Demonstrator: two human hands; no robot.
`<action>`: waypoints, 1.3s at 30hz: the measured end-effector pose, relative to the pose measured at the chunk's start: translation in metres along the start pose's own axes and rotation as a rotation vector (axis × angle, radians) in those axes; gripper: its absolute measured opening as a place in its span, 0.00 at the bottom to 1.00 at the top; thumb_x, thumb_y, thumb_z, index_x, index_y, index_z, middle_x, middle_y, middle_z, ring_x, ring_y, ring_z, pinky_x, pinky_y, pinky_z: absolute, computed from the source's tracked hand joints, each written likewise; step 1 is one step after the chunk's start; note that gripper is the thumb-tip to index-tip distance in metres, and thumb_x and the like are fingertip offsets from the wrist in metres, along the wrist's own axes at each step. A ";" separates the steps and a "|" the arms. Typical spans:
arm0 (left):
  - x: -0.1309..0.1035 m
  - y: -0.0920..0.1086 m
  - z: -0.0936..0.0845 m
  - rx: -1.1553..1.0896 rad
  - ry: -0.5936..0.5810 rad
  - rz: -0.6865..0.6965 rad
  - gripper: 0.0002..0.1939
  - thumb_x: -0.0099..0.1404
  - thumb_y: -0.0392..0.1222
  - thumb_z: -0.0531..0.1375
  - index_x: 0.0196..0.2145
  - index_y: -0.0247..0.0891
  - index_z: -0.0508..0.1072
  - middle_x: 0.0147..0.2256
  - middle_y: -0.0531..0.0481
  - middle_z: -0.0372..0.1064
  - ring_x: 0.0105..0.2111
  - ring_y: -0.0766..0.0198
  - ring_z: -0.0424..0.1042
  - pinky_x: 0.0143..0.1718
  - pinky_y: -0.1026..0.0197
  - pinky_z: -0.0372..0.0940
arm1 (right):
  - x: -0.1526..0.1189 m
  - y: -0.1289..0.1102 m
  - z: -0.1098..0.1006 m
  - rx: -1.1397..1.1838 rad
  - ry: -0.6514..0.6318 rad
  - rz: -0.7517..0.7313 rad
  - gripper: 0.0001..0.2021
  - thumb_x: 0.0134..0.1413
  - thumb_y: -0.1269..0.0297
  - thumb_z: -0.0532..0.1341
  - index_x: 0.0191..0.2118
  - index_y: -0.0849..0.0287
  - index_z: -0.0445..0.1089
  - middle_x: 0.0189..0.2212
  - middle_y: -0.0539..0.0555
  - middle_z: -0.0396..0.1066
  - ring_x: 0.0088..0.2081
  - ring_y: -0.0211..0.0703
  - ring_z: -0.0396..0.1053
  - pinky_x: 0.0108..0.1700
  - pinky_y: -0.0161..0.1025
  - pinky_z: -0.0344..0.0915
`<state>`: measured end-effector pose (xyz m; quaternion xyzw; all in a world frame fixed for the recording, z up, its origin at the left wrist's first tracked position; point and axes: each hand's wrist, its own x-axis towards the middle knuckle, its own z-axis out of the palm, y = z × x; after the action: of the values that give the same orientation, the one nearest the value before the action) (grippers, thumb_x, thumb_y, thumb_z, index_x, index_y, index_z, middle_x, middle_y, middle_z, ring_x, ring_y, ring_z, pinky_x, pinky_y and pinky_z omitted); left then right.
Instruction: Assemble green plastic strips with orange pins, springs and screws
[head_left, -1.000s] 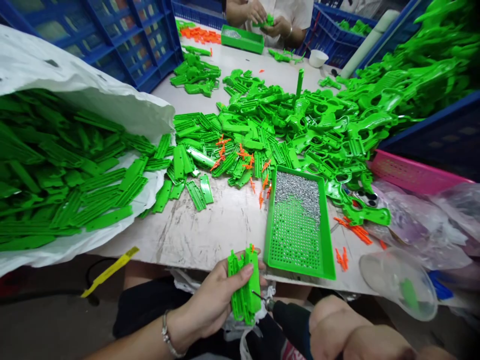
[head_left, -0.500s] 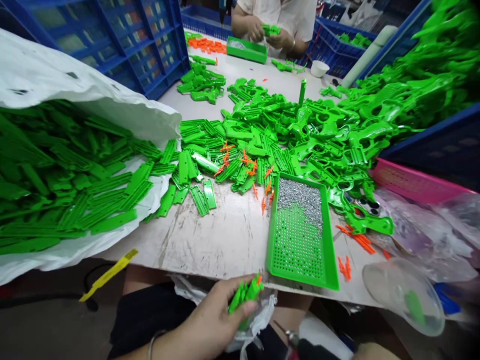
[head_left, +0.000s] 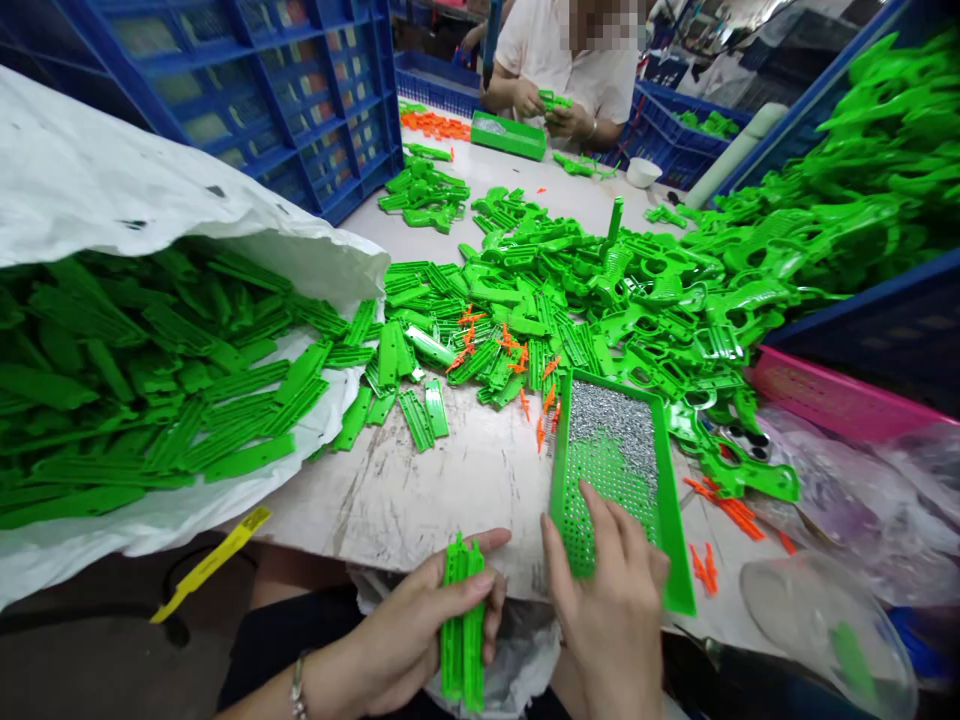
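My left hand, low in the middle, is closed around narrow green plastic pieces held side by side, pointing away from me, with the thumb across them. To the right, my right hand is over the near end of a green tray, fingers spread and nothing seen between them. Its fingertips are at the tray's perforated floor; whether they touch it I cannot tell. Small grey metal parts, perhaps screws, fill the tray's far end. Orange plastic pieces lie beside the tray's left edge.
Green toy-gun halves are heaped behind the tray. At left, a white sack spills flat green pieces. A blue crate stands behind it. On the right are a pink basket and a clear cup. Another person works opposite.
My right hand has come up from the bottom edge to the tray. The green pieces in my left hand have turned and now show lengthwise. The view has tilted slightly.
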<state>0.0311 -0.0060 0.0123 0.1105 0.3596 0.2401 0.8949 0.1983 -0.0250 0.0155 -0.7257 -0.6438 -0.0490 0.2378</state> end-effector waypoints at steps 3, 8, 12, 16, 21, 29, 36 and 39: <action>-0.003 0.002 -0.004 -0.126 -0.040 -0.006 0.22 0.54 0.31 0.54 0.49 0.34 0.59 0.30 0.47 0.65 0.26 0.63 0.66 0.26 0.61 0.59 | 0.008 0.009 0.018 -0.104 -0.088 0.012 0.21 0.59 0.57 0.45 0.51 0.68 0.58 0.30 0.59 0.68 0.31 0.48 0.66 0.36 0.48 0.58; -0.004 0.008 -0.013 -0.117 -0.029 0.018 0.16 0.57 0.31 0.54 0.45 0.33 0.62 0.33 0.47 0.64 0.27 0.64 0.67 0.27 0.62 0.61 | 0.005 0.003 0.012 -0.108 -0.157 0.060 0.20 0.58 0.60 0.43 0.48 0.69 0.61 0.30 0.61 0.66 0.30 0.48 0.64 0.33 0.46 0.63; -0.005 0.013 -0.017 -0.145 -0.066 0.002 0.19 0.58 0.31 0.55 0.48 0.39 0.61 0.36 0.49 0.63 0.31 0.62 0.69 0.35 0.53 0.63 | 0.030 -0.022 0.025 0.022 -0.108 0.015 0.20 0.57 0.65 0.44 0.52 0.67 0.57 0.45 0.65 0.59 0.46 0.51 0.60 0.45 0.47 0.62; -0.008 0.016 -0.021 -0.106 -0.052 0.006 0.15 0.59 0.35 0.54 0.45 0.39 0.64 0.41 0.45 0.62 0.33 0.59 0.69 0.34 0.51 0.64 | 0.064 -0.033 0.070 0.002 -0.168 0.041 0.22 0.52 0.77 0.41 0.52 0.81 0.55 0.52 0.75 0.49 0.56 0.61 0.44 0.52 0.56 0.52; -0.013 0.022 -0.030 -0.115 0.002 0.041 0.16 0.59 0.37 0.55 0.47 0.39 0.64 0.37 0.47 0.64 0.31 0.62 0.68 0.33 0.53 0.64 | 0.046 -0.041 0.085 0.000 -0.225 0.024 0.24 0.48 0.82 0.40 0.52 0.84 0.55 0.54 0.78 0.46 0.58 0.61 0.39 0.54 0.56 0.50; -0.012 0.030 -0.034 -0.222 0.112 0.064 0.11 0.60 0.39 0.54 0.41 0.35 0.68 0.34 0.47 0.66 0.28 0.63 0.67 0.27 0.60 0.62 | 0.031 -0.035 0.049 0.074 -0.124 0.046 0.16 0.56 0.71 0.44 0.45 0.70 0.62 0.39 0.64 0.65 0.41 0.48 0.64 0.41 0.45 0.65; -0.010 0.024 -0.032 -0.204 0.141 0.130 0.07 0.59 0.34 0.56 0.36 0.33 0.70 0.32 0.47 0.67 0.31 0.63 0.68 0.37 0.53 0.64 | 0.042 -0.030 0.051 0.001 -0.189 0.093 0.15 0.56 0.69 0.46 0.34 0.69 0.68 0.29 0.64 0.68 0.30 0.49 0.67 0.32 0.44 0.63; -0.009 0.023 -0.032 -0.236 0.169 0.158 0.07 0.58 0.33 0.56 0.36 0.34 0.70 0.31 0.48 0.68 0.31 0.62 0.68 0.37 0.53 0.64 | 0.024 -0.029 0.045 0.144 -0.230 0.066 0.14 0.57 0.65 0.48 0.39 0.65 0.68 0.32 0.59 0.70 0.31 0.44 0.69 0.33 0.37 0.65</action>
<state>-0.0047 0.0103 0.0036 0.0117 0.3931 0.3586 0.8466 0.1635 0.0165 -0.0066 -0.7282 -0.6446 0.0888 0.2153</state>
